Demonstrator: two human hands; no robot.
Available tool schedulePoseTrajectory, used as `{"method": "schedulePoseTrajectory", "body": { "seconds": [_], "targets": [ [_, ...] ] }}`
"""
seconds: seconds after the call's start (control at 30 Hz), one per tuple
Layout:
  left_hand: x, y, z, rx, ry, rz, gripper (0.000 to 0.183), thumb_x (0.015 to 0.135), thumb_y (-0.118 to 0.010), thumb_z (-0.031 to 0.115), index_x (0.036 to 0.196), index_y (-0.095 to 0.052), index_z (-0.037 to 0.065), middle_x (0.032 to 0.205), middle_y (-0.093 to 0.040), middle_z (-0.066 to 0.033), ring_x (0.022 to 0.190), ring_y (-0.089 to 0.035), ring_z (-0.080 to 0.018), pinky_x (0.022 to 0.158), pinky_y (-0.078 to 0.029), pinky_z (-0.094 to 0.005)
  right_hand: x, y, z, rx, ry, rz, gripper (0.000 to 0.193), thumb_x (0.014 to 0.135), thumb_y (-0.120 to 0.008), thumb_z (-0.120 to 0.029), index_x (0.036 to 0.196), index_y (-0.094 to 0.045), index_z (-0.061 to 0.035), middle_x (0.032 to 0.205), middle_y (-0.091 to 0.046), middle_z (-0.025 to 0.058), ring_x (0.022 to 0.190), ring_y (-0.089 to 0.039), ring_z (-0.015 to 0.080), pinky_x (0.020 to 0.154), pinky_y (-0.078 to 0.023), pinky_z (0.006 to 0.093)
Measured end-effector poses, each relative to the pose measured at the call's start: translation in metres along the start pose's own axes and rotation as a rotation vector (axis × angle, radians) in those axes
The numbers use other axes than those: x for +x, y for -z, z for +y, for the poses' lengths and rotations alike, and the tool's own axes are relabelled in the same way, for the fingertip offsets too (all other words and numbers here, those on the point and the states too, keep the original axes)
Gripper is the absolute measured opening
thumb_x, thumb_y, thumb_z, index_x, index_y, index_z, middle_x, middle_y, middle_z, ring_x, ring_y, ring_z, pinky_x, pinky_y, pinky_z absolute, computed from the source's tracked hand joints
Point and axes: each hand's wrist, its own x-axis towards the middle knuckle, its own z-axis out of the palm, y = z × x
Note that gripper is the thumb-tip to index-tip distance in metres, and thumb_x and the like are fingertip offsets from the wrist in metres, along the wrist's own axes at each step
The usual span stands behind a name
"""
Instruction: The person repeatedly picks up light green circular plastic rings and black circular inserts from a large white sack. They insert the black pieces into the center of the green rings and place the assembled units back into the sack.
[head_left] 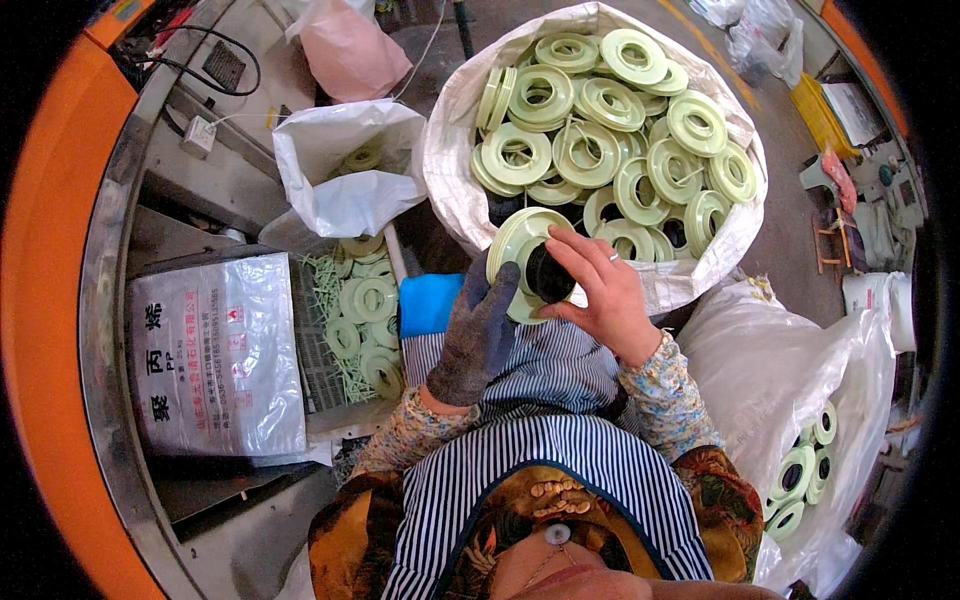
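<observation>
In front of my apron I hold a pale green flanged plastic ring, tilted on edge. My left hand, in a dark grey glove, is closed on its left side, thumb across the near face. A black round part sits against the middle of the ring; whether it is seated inside, I cannot tell. My bare right hand pinches around the black part, with fingers above and thumb below. Just beyond my hands stands a large white woven sack full of similar green rings.
To my left, a crate holds green rings and thin green scraps. Beside it lies a printed white sack; a smaller open white bag stands beyond. At right, a translucent bag contains rings with black centres. A yellow bin stands far right.
</observation>
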Motion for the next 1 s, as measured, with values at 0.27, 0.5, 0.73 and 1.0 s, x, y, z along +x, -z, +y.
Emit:
{"method": "schedulePoseTrajectory", "body": {
  "seconds": [0.27,0.5,0.73,1.0],
  "targets": [
    [-0.002,-0.005,0.001,-0.051,-0.051,0.015,0.044,0.091,-0.051,-0.005,0.131,-0.049,0.012,0.129,-0.047,-0.0263,0.116,-0.054,-0.0405,0.092,-0.050,-0.0426,0.001,0.006,-0.001,-0.074,0.062,-0.044,0.085,0.057,-0.082,-0.020,0.134,-0.047,-0.0133,0.130,-0.050,0.0104,0.103,-0.056,0.0317,0.085,-0.051,0.0399],
    [-0.003,-0.013,0.001,-0.262,0.191,-0.072,0.050,0.085,-0.056,-0.010,0.131,-0.048,0.006,0.130,-0.047,-0.0275,0.115,-0.055,-0.0411,0.093,-0.050,-0.0414,-0.007,-0.010,0.001,-0.003,-0.272,-0.034,0.087,0.066,-0.079,-0.046,0.135,-0.042,-0.0052,0.114,-0.059,0.0192,0.089,-0.064,0.0326,0.073,-0.052,0.0396],
    [0.004,-0.015,-0.004,-0.086,0.027,0.001,0.033,0.098,-0.049,0.006,0.131,-0.047,0.004,0.129,-0.047,-0.0247,0.113,-0.055,-0.0344,0.093,-0.050,-0.0389,0.002,0.009,-0.017,-0.093,-0.443,-0.185,0.092,0.068,-0.070,-0.058,0.141,-0.040,-0.0094,0.125,-0.054,0.0201,0.098,-0.060,0.0327,0.078,-0.050,0.0414],
    [-0.003,-0.015,-0.015,-0.191,0.118,-0.038,0.028,0.098,-0.047,0.005,0.126,-0.049,0.003,0.126,-0.048,-0.0261,0.110,-0.057,-0.0374,0.089,-0.052,-0.0415,-0.019,0.002,0.015,-0.206,-0.222,0.005,0.072,0.074,-0.071,-0.046,0.135,-0.049,-0.0150,0.144,-0.038,0.0162,0.125,-0.041,0.0366,0.103,-0.036,0.0475]
  ]
}}
